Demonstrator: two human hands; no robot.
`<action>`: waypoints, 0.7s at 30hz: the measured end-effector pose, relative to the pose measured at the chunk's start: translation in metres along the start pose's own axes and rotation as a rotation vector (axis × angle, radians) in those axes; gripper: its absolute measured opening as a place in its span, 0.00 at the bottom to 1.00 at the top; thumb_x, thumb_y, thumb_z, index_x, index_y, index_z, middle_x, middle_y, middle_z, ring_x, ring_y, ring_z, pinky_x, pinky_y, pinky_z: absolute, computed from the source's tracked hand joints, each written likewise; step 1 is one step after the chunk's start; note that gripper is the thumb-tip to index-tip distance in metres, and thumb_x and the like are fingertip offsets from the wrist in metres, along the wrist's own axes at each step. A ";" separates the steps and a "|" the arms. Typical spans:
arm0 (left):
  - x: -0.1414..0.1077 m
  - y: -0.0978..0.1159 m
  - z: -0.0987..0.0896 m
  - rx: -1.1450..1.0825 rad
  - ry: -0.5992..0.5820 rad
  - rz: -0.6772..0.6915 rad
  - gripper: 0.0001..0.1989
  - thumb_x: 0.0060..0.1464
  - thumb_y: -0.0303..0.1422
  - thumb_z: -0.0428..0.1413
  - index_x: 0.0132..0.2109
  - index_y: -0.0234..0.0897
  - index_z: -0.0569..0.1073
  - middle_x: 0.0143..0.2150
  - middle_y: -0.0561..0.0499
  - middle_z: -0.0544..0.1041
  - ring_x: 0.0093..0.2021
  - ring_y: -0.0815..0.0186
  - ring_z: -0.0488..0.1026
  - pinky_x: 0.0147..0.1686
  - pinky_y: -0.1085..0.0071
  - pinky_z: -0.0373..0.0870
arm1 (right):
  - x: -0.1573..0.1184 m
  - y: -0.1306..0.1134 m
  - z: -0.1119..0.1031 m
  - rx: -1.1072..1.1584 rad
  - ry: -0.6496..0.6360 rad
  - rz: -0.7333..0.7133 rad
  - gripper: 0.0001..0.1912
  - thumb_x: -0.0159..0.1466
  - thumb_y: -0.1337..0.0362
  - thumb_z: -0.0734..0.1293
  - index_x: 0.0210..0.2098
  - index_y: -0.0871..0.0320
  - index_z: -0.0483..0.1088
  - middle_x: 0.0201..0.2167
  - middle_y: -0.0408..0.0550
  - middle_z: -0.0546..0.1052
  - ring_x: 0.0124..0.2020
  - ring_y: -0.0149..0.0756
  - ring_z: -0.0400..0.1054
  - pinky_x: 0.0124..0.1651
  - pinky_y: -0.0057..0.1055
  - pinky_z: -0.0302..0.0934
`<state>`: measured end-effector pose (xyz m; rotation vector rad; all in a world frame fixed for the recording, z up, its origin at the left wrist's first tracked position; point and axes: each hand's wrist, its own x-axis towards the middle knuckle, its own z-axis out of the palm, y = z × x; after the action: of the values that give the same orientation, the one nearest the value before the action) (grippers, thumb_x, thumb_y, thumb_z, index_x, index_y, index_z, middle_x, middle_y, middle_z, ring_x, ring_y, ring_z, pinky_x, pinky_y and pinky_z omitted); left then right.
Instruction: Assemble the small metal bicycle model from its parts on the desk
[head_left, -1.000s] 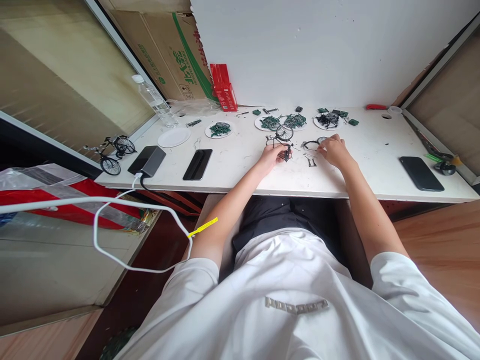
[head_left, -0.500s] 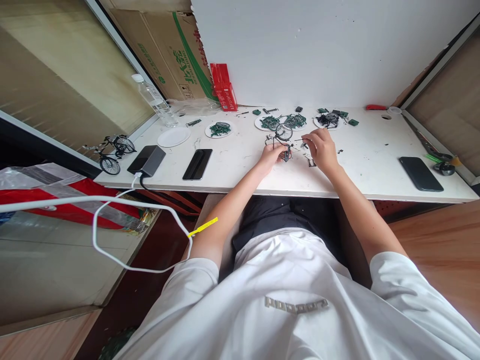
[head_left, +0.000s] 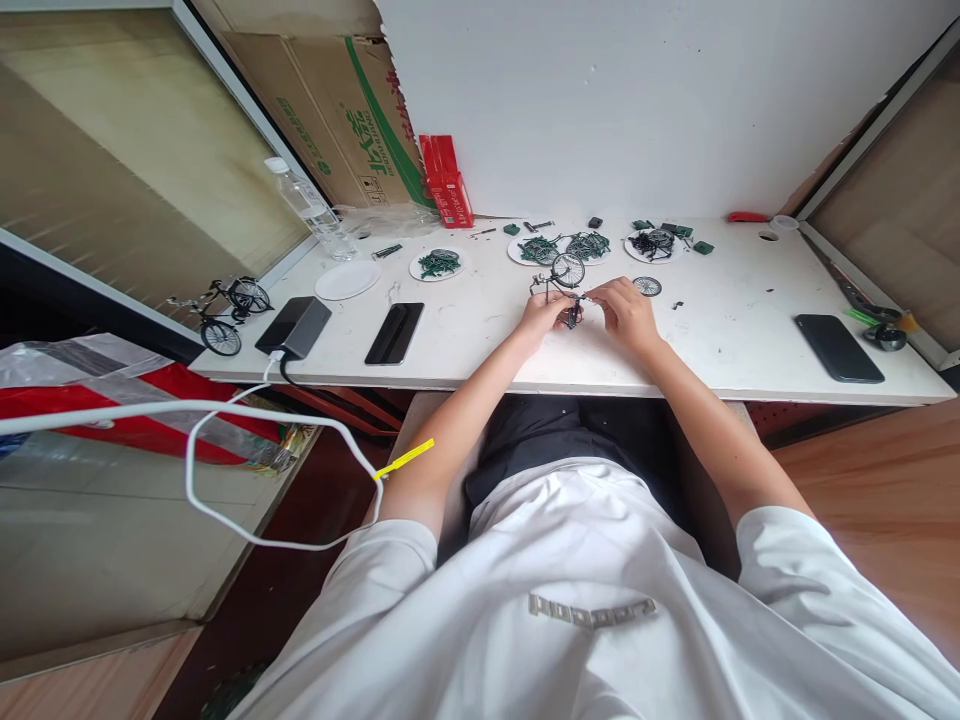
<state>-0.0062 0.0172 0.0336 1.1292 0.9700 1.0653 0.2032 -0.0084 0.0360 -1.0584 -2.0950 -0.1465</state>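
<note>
My left hand (head_left: 545, 314) is closed round the dark frame of a small model bicycle (head_left: 572, 315). One spoked wheel (head_left: 568, 269) of it stands up beyond my fingers. My right hand (head_left: 624, 312) meets it from the right, thumb and forefinger pinched at the frame's near end. What lies between those fingertips is too small to make out. A loose spoked wheel (head_left: 647, 287) lies on the table just beyond my right hand.
Plates of green parts (head_left: 439, 263) and dark parts (head_left: 654, 243) line the back of the white table (head_left: 480, 350). A finished-looking model bicycle (head_left: 221, 310), a black power brick (head_left: 293, 325) and a phone (head_left: 394, 333) are left; another phone (head_left: 838, 348) is right.
My right hand has moved left, up to the bicycle frame, and the thin dark piece in its fingers no longer shows. The loose wheel has come into sight. My left hand stays put.
</note>
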 end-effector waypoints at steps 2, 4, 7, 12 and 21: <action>0.000 0.000 0.000 0.001 0.000 0.001 0.06 0.58 0.32 0.65 0.40 0.35 0.80 0.36 0.46 0.87 0.32 0.69 0.82 0.28 0.76 0.63 | 0.000 -0.002 0.000 0.009 0.008 -0.002 0.22 0.80 0.65 0.55 0.53 0.53 0.81 0.46 0.59 0.84 0.50 0.52 0.76 0.49 0.48 0.71; -0.001 0.000 0.001 0.002 0.000 0.002 0.06 0.58 0.32 0.65 0.41 0.34 0.80 0.36 0.46 0.87 0.33 0.69 0.82 0.28 0.76 0.63 | -0.001 -0.001 0.001 0.005 0.014 0.000 0.21 0.79 0.66 0.56 0.52 0.53 0.81 0.46 0.59 0.84 0.50 0.52 0.75 0.48 0.47 0.71; -0.002 0.001 0.001 -0.001 0.000 0.000 0.06 0.57 0.33 0.66 0.40 0.34 0.80 0.37 0.45 0.87 0.32 0.69 0.82 0.28 0.76 0.63 | -0.002 0.000 0.002 -0.014 0.008 0.002 0.20 0.79 0.67 0.57 0.52 0.52 0.81 0.46 0.58 0.84 0.50 0.52 0.75 0.48 0.46 0.70; -0.002 0.000 0.000 -0.003 -0.010 0.017 0.07 0.57 0.33 0.67 0.39 0.34 0.80 0.37 0.45 0.87 0.33 0.69 0.82 0.28 0.77 0.64 | -0.003 0.005 0.003 -0.064 -0.016 -0.059 0.22 0.78 0.72 0.56 0.53 0.53 0.81 0.47 0.57 0.85 0.51 0.51 0.75 0.46 0.45 0.69; -0.004 0.001 0.004 0.053 0.068 0.052 0.04 0.61 0.30 0.65 0.42 0.34 0.80 0.36 0.46 0.87 0.32 0.69 0.81 0.28 0.76 0.66 | -0.003 0.010 0.009 -0.074 0.029 -0.116 0.20 0.77 0.73 0.57 0.54 0.54 0.79 0.45 0.55 0.85 0.50 0.51 0.75 0.41 0.43 0.67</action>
<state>-0.0033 0.0128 0.0350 1.1734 1.0326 1.1320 0.2064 -0.0007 0.0254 -0.9713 -2.1392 -0.2968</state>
